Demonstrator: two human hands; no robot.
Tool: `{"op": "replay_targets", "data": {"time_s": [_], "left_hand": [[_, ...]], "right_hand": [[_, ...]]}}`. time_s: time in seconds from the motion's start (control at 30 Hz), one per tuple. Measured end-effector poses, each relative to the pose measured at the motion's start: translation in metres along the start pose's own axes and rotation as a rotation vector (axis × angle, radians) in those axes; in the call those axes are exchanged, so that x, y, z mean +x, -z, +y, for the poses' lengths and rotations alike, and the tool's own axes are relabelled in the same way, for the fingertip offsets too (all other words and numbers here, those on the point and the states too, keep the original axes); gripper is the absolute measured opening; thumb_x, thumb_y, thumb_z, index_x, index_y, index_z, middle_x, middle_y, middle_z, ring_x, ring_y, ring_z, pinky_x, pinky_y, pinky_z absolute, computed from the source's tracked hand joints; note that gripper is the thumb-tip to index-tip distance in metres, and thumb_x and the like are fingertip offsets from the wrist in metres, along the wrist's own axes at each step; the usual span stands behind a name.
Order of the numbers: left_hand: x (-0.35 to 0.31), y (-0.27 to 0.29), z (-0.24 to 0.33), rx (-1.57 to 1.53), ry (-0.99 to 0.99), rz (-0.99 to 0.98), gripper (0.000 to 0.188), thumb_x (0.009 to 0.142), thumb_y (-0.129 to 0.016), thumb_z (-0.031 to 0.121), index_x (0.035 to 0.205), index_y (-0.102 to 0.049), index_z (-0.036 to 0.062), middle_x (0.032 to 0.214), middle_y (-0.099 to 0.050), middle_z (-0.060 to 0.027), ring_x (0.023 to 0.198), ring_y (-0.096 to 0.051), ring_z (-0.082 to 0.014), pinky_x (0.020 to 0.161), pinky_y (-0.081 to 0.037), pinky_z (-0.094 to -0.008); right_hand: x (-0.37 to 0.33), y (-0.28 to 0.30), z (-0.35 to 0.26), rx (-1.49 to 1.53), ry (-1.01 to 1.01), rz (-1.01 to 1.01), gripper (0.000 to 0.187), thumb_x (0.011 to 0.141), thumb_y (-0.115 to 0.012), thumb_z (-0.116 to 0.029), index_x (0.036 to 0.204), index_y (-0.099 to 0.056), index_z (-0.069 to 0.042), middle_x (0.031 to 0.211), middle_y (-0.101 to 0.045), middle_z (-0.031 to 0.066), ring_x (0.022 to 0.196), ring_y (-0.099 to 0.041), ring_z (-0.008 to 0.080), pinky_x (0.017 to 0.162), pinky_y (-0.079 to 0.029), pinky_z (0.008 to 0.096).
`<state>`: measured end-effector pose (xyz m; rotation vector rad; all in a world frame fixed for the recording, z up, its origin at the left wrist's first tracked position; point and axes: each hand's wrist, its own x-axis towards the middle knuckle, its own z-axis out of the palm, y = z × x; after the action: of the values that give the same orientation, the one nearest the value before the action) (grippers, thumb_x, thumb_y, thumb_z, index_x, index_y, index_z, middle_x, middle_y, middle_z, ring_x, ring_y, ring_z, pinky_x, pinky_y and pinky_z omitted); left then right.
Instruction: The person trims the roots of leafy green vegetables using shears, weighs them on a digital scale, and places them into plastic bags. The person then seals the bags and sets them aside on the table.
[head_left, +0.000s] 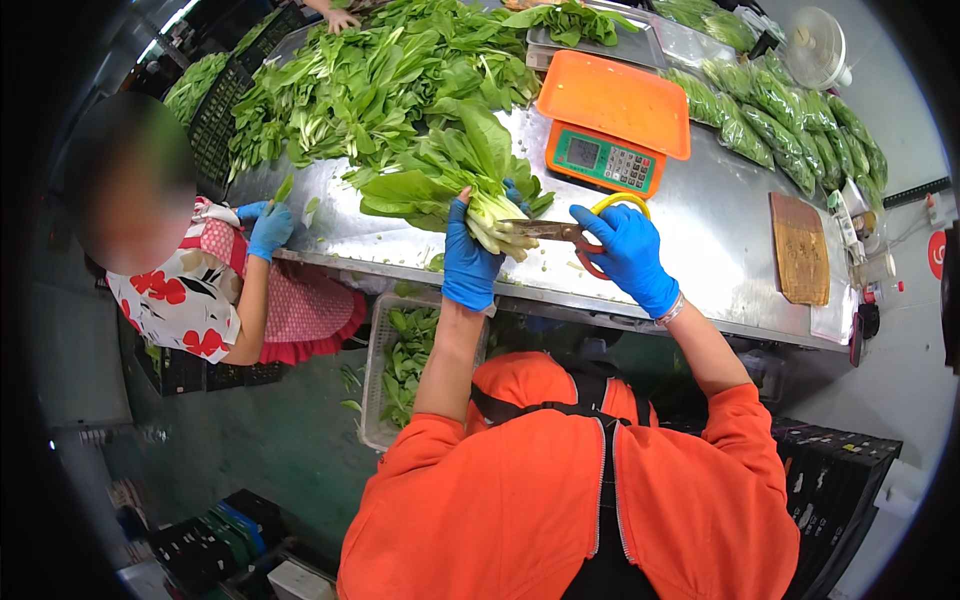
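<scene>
My left hand (470, 262), in a blue glove, grips a bunch of leafy greens (480, 165) above the near edge of the metal table. The pale stem ends point toward my right. My right hand (632, 258), gloved in blue too, is closed on a pair of scissors (545, 230) with one yellow and one reddish handle loop. The blades lie against the stem ends; whether they are fully closed is hard to see. A large heap of loose greens (380, 85) covers the table's far left.
An orange digital scale (612, 105) stands beyond my right hand. Bagged greens (790, 115) line the far right, near a brown board (798, 248) and a fan (815, 48). A crate of leaves (375, 375) sits below the edge. A co-worker's gloved hands (268, 228) are at left.
</scene>
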<state>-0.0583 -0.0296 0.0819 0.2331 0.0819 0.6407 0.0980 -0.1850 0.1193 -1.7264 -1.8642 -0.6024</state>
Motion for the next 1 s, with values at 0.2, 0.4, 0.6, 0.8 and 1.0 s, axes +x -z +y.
{"op": "replay_targets", "data": {"time_s": [0.2, 0.4, 0.6, 0.8, 1.0], "left_hand": [[0.0, 0.007, 0.007, -0.022, -0.072, 0.019, 0.04, 0.082, -0.055, 0.029, 0.111, -0.046, 0.0035, 0.102, -0.056, -0.0156, 0.092, -0.055, -0.029, 0.083, -0.045, -0.0417], [0.003, -0.003, 0.017, 0.034, -0.03, -0.028, 0.044, 0.083, -0.052, 0.028, 0.117, -0.042, 0.0029, 0.109, -0.053, -0.0167, 0.093, -0.055, -0.028, 0.083, -0.045, -0.0454], [0.068, -0.04, 0.008, 0.562, -0.135, 0.102, 0.037, 0.075, -0.063, 0.013, 0.108, -0.05, 0.0044, 0.096, -0.056, -0.0079, 0.087, -0.057, -0.0212, 0.077, -0.048, -0.0338], [0.223, -0.059, -0.02, 1.274, -0.259, -0.077, 0.052, 0.067, -0.067, 0.006, 0.112, -0.041, 0.0017, 0.092, -0.056, -0.0086, 0.083, -0.056, -0.0197, 0.072, -0.047, -0.0311], [0.316, -0.054, -0.127, 2.42, 0.167, 0.658, 0.11, 0.059, -0.074, 0.041, 0.136, -0.003, 0.0082, 0.131, -0.031, -0.0218, 0.117, -0.035, -0.0375, 0.092, -0.029, -0.055]], "right_hand": [[-0.011, 0.009, -0.009, 0.071, 0.096, -0.01, 0.047, 0.062, -0.07, -0.017, 0.107, -0.056, -0.019, 0.065, -0.047, -0.0008, 0.057, -0.049, 0.0172, 0.046, -0.039, 0.0295], [-0.062, -0.012, 0.029, 0.105, -0.273, -0.096, 0.038, 0.067, -0.067, -0.012, 0.103, -0.056, -0.013, 0.076, -0.054, 0.0073, 0.068, -0.054, 0.024, 0.055, -0.044, 0.0314], [-0.142, -0.018, 0.09, -0.06, -0.631, -0.169, 0.031, 0.071, -0.065, -0.019, 0.098, -0.057, -0.009, 0.072, -0.054, 0.0114, 0.068, -0.055, 0.0292, 0.057, -0.044, 0.0368], [-0.178, -0.011, 0.133, -0.116, -0.767, -0.129, 0.028, 0.072, -0.064, -0.019, 0.096, -0.057, -0.009, 0.071, -0.056, 0.0124, 0.065, -0.056, 0.0304, 0.057, -0.044, 0.0387], [-0.189, -0.013, 0.153, -0.122, -0.904, -0.304, 0.024, 0.076, -0.059, -0.025, 0.094, -0.057, -0.01, 0.074, -0.058, 0.0134, 0.063, -0.057, 0.0312, 0.053, -0.045, 0.0399]]}}
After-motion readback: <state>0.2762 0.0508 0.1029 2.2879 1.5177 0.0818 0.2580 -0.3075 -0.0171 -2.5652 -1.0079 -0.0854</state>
